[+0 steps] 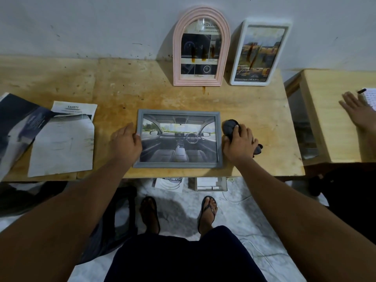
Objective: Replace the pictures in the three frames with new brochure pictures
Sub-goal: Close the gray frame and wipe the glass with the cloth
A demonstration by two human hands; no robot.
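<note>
A grey rectangular frame [178, 114] lies flat near the table's front edge, showing a car interior picture. My left hand [126, 141] holds its left edge with curled fingers. My right hand [240, 143] grips a dark scrunched cloth [230, 127] just right of the frame. A pink arched frame [201, 49] and a white rounded frame [261, 51] lean upright against the wall at the back, each holding a brochure picture with brown streaks on the glass.
Loose brochure sheets [61, 143] and a dark brochure [16, 127] lie at the table's left. Another person's hand [356, 107] rests on a second wooden table [329, 123] at right, by a pen and paper. Paper and a box [210, 184] lie on the floor under the table.
</note>
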